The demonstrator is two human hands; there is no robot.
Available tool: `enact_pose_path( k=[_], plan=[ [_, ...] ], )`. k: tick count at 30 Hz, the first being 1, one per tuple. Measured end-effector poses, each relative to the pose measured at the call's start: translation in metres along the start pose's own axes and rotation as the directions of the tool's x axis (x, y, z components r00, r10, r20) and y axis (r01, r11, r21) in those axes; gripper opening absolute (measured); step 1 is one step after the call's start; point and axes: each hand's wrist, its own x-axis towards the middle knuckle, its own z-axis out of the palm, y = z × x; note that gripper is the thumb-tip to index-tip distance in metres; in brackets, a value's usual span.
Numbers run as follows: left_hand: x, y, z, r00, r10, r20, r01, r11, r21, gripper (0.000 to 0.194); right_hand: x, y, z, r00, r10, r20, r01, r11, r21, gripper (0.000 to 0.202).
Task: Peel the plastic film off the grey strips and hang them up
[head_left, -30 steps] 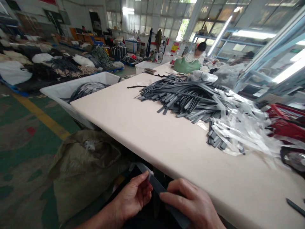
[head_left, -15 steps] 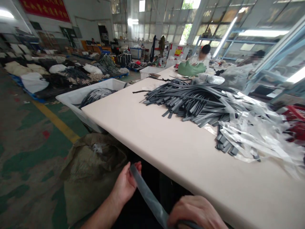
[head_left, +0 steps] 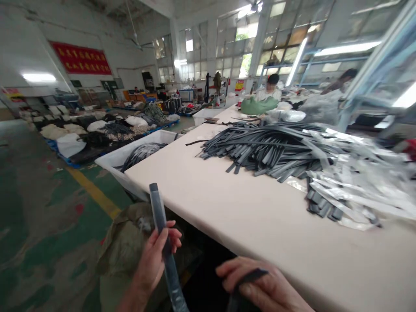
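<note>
A long pale desk is standing in a factory hall, carrying a heap of dark strips and clear wrappers, with a white bin beside it and a sack lying below. The left hand is closing its fingers around a dark strip, holding it upright in front of the desk's near edge. The right hand is curling its fingers over the strip's other end, low in the view.

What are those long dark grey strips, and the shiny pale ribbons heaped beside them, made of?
The dark grey strip in the left hand looks like rubber or soft plastic: matte, and it bends. The pale ribbons look like thin clear plastic film: glossy, crinkled and see-through. Neither is certain.
</note>
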Motion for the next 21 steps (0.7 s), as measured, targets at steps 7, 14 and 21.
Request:
enact_pose_path(
  k=[7, 14, 21],
  plan=[
    [-0.029, -0.033, 0.038, 0.828, -0.327, 0.456, 0.208, 0.933, 0.293, 0.040, 0.022, -0.002, -0.025, 0.970, 0.012, -0.242, 0.023, 0.990, 0.142, 0.030],
    [-0.041, -0.035, 0.059, 0.641, -0.515, 0.569, 0.240, 0.839, 0.488, 0.043, 0.021, 0.004, -0.028, 0.908, -0.062, -0.413, 0.131, 0.982, 0.139, 0.028],
    [-0.039, -0.044, 0.058, 0.579, -0.554, 0.598, 0.247, 0.819, 0.518, 0.051, 0.009, 0.004, -0.033, 0.800, -0.140, -0.583, 0.196, 0.980, 0.034, 0.022]
  ],
)
